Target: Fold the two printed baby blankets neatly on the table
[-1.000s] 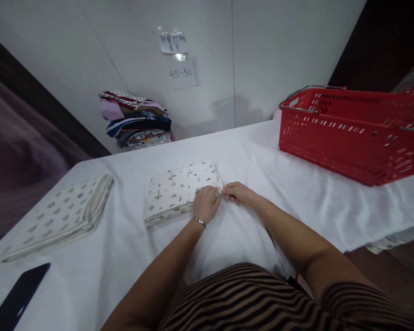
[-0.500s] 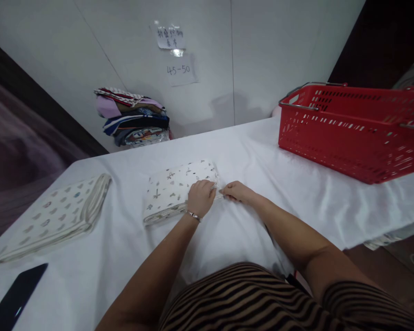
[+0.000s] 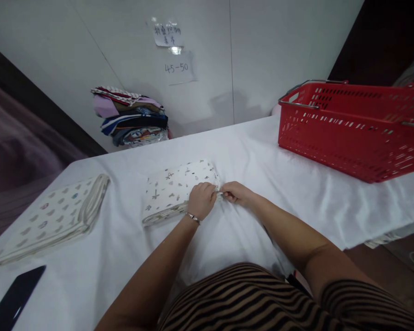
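Head view: 2 hands, 2 folded cloths, 1 basket, 1 stack of folded fabrics, 2 paper notes, 1 dark flat object.

Hands, 2. Left hand (image 3: 202, 201): curled, gripping the near right corner of the printed cloth (image 3: 174, 188); 1 bracelet (image 3: 193, 218) at the wrist. Right hand (image 3: 237, 193): fingertips closed in a pinch at the same corner, close to the left hand.

Printed cloth, 1: folded into a thick rectangular pad, off-white, with small scattered motifs in brown, grey and green; layered edges along the near side; corner bunched at the fingers. It lies on the white tablecloth (image 3: 248, 156), in front of the person.

Heart-patterned cloth (image 3: 55, 214), 1: folded, at the left of the table, apart from the printed cloth.

Red basket (image 3: 345, 138), 1: perforated, metal handles, at the right.

Fabric stack (image 3: 133, 117), 1: mixed colours, by the wall past the far edge; layers too merged to count.

Notes, 2: upper note (image 3: 168, 35), lettering faint; lower note (image 3: 177, 69), reading "45-50".

Obscured: the corner, partly covered by fingers; the basket, cut off at the right; the dark flat object (image 3: 15, 294), cut off at the lower left, kind unclear.
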A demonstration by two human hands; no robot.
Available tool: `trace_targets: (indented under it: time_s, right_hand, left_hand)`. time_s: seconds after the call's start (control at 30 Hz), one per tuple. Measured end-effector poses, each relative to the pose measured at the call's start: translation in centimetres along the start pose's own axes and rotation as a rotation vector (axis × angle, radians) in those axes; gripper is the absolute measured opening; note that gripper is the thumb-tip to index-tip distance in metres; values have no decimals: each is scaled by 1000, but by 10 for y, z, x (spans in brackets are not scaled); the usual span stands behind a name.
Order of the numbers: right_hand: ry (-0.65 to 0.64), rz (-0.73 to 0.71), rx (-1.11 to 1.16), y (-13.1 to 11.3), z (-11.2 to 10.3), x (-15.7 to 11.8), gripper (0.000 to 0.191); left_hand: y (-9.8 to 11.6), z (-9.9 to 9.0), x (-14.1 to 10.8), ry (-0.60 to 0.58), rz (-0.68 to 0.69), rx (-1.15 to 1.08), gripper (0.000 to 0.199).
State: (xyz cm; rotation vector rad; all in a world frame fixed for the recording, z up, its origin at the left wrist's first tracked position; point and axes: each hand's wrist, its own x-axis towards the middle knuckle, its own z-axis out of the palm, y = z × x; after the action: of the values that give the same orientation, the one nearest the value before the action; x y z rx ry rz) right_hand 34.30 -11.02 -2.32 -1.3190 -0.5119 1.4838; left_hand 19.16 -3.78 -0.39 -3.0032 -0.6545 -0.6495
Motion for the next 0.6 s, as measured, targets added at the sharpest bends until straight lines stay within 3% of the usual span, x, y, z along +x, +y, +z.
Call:
trace_targets:
  time_s: [0.17, 0.4, 0.6]
  right_hand:
    - [-103, 107, 133, -4, 1, -4, 11]
    - [-140, 125, 180, -6, 1, -4, 12]
    - [-156, 123, 200, -7, 1, -6, 11]
  left_hand:
    - [3, 3, -3, 3, -43, -58, 13]
    - [-3, 1, -2, 23, -18, -12, 14]
    - [-1, 1, -5, 17, -26, -101, 19]
